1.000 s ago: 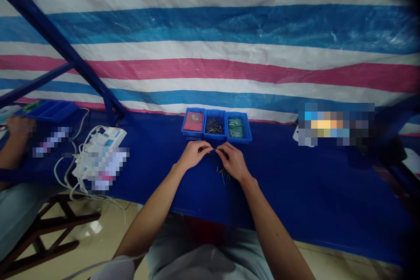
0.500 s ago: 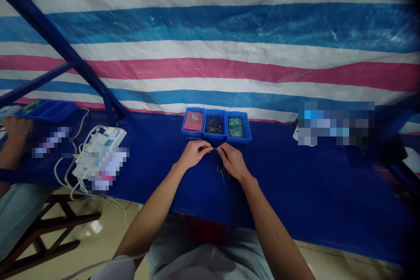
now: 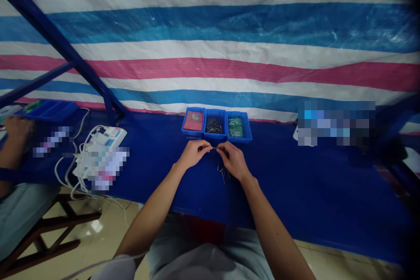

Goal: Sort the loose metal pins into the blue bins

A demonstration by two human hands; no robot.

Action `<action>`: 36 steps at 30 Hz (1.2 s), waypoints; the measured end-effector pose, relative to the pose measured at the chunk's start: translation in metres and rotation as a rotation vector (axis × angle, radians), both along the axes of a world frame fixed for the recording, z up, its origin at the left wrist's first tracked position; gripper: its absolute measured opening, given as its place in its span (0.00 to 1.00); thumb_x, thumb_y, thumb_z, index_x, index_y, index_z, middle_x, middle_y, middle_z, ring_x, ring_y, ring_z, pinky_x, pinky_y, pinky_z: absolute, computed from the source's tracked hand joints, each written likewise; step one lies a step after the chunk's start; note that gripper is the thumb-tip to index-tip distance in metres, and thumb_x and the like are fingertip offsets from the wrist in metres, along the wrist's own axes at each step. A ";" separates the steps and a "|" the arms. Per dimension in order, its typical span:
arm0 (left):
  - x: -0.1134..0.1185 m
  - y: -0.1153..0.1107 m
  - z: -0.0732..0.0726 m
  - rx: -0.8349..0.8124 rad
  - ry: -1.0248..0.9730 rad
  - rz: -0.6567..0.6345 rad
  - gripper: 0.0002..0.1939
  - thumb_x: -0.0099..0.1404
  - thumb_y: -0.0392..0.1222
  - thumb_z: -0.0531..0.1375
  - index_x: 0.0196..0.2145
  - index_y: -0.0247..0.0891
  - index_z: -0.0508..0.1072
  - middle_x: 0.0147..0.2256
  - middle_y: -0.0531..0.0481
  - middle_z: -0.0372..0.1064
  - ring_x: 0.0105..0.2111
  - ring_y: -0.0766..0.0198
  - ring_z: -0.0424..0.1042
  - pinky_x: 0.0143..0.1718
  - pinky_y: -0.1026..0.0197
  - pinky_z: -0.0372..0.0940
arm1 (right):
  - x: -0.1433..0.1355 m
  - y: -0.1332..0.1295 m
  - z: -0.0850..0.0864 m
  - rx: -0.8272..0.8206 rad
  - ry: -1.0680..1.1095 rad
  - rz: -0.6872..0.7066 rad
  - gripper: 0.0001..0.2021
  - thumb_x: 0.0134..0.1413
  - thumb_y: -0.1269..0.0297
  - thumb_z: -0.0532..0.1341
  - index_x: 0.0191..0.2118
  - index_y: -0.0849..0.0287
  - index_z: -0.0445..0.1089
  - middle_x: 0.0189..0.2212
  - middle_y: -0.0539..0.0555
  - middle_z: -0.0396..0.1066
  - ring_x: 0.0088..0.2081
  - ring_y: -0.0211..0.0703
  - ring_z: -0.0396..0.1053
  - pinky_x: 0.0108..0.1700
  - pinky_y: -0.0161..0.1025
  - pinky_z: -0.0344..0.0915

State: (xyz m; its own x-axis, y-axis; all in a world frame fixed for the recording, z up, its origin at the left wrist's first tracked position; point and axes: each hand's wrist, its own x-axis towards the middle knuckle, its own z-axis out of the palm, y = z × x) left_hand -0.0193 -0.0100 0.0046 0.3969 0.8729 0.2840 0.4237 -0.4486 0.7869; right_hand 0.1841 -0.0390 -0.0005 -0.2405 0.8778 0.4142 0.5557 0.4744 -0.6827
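Note:
My left hand (image 3: pixel 193 153) and my right hand (image 3: pixel 232 159) meet over the blue table, fingertips pinched close together. Between them is a small thin rod-like piece (image 3: pixel 214 148), one end in each pinch; its exact kind is too small to make out. Several similar thin metal pieces (image 3: pixel 224 175) lie loose on the table, beside and partly under my right hand. Just beyond my hands stand three blue bins: the left bin (image 3: pixel 192 134) holds something red, the middle bin (image 3: pixel 215 136) many small dark metal pieces, and the right bin (image 3: pixel 239 139) pale pieces on green material.
A white power strip (image 3: pixel 113 136) with tangled white cables (image 3: pixel 70 183) lies to the left. Farther left, another person's hand (image 3: pixel 18 129) is near a blue divided tray (image 3: pixel 59 110). Blurred-out items sit at the right. A striped tarp (image 3: pixel 213 68) hangs behind the table.
The fingers of my right hand have shifted very slightly around the thin piece. Both hands otherwise keep their place, and the bins and loose pieces have not moved.

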 end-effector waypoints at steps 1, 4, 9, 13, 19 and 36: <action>0.000 0.000 0.000 0.001 -0.001 0.001 0.11 0.70 0.45 0.59 0.36 0.36 0.78 0.31 0.49 0.77 0.28 0.65 0.71 0.31 0.64 0.61 | 0.000 0.000 0.000 0.000 0.001 0.001 0.08 0.67 0.63 0.55 0.40 0.54 0.71 0.34 0.53 0.73 0.33 0.44 0.70 0.37 0.39 0.64; 0.000 0.001 -0.001 -0.005 -0.004 0.003 0.11 0.70 0.45 0.59 0.36 0.36 0.78 0.31 0.49 0.77 0.28 0.65 0.71 0.31 0.64 0.61 | 0.000 0.000 0.001 0.003 -0.001 0.004 0.09 0.68 0.63 0.54 0.41 0.54 0.71 0.35 0.53 0.73 0.34 0.44 0.70 0.38 0.39 0.64; -0.001 0.001 -0.001 -0.001 -0.007 -0.005 0.10 0.70 0.44 0.60 0.36 0.37 0.78 0.31 0.50 0.77 0.28 0.65 0.71 0.31 0.64 0.61 | 0.001 0.000 0.001 0.005 -0.013 0.004 0.10 0.69 0.62 0.53 0.42 0.54 0.71 0.35 0.54 0.73 0.34 0.44 0.71 0.38 0.39 0.65; -0.001 0.000 -0.001 0.000 -0.018 -0.007 0.10 0.70 0.44 0.60 0.37 0.36 0.78 0.31 0.50 0.77 0.28 0.65 0.71 0.31 0.64 0.61 | 0.001 0.000 0.001 -0.002 -0.019 0.004 0.10 0.69 0.62 0.53 0.41 0.54 0.71 0.36 0.54 0.73 0.34 0.44 0.71 0.39 0.38 0.65; 0.000 -0.001 0.000 0.002 -0.017 -0.009 0.10 0.70 0.44 0.60 0.37 0.36 0.78 0.31 0.50 0.77 0.28 0.66 0.71 0.31 0.64 0.61 | 0.001 0.000 -0.001 -0.021 -0.050 0.003 0.13 0.70 0.60 0.50 0.38 0.55 0.70 0.33 0.54 0.72 0.33 0.43 0.70 0.38 0.38 0.64; -0.001 0.000 0.000 -0.001 -0.010 0.006 0.12 0.70 0.45 0.59 0.37 0.35 0.78 0.30 0.50 0.77 0.26 0.67 0.69 0.29 0.65 0.59 | 0.001 0.002 -0.003 -0.017 -0.009 0.017 0.10 0.69 0.61 0.53 0.44 0.54 0.71 0.39 0.53 0.75 0.38 0.45 0.73 0.42 0.39 0.65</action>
State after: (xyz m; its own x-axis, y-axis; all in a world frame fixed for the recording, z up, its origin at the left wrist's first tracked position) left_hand -0.0198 -0.0103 0.0051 0.3887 0.8755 0.2872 0.4190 -0.4456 0.7911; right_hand 0.1849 -0.0371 -0.0039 -0.2594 0.8803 0.3972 0.5534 0.4725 -0.6859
